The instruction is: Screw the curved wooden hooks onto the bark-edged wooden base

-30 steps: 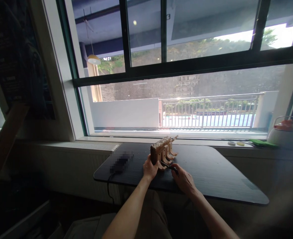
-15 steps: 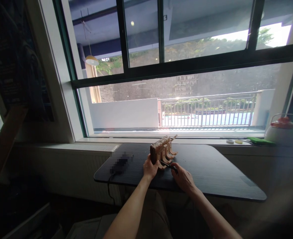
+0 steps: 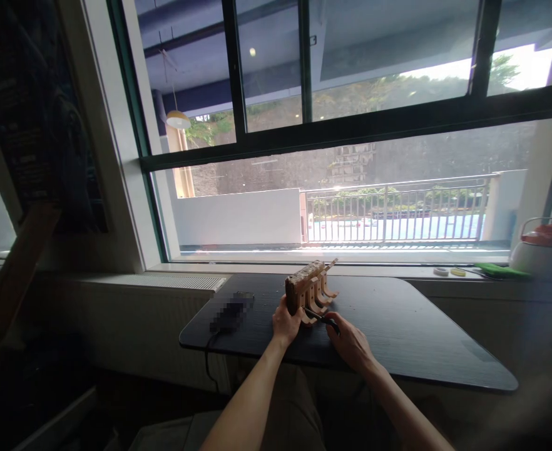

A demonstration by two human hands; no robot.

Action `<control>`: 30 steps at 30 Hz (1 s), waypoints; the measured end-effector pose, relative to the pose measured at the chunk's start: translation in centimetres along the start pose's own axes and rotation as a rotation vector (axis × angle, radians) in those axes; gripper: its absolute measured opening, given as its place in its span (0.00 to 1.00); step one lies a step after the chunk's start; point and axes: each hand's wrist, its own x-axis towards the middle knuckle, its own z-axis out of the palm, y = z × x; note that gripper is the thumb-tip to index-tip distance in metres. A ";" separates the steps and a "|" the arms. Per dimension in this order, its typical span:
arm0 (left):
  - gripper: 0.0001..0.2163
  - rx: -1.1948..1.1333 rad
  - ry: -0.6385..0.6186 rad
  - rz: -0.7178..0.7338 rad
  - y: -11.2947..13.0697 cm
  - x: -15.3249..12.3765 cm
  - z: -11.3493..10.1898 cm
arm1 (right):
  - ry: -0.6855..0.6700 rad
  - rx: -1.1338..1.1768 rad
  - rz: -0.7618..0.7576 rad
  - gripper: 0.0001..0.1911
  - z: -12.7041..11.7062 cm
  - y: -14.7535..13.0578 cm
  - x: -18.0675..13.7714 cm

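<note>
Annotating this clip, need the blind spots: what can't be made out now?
All head view:
- Fingertips of the left hand: hidden behind the wooden piece.
- Type of tool: too small; right hand covers part of its handle.
- Dark item: pixelated.
- Lettering on the wall panel: too dark.
- Jug: lower part blurred.

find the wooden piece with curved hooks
The wooden piece is below and slightly right of centre in the head view, in the left hand, left of the right hand.
</note>
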 end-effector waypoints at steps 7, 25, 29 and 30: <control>0.21 0.013 -0.012 0.000 0.2 -0.1 -0.1 | 0.003 0.009 0.010 0.16 -0.3 -0.4 0.0; 0.20 0.036 -0.016 0.001 0.3 0.0 0.1 | 0.003 -0.006 0.016 0.17 -0.3 -0.3 -0.1; 0.21 0.039 -0.021 -0.003 0.2 0.0 0.1 | 0.003 -0.011 0.016 0.17 -0.4 -0.2 -0.1; 0.21 0.038 -0.022 -0.004 0.2 0.0 0.1 | 0.002 -0.014 0.015 0.17 -0.4 -0.2 -0.1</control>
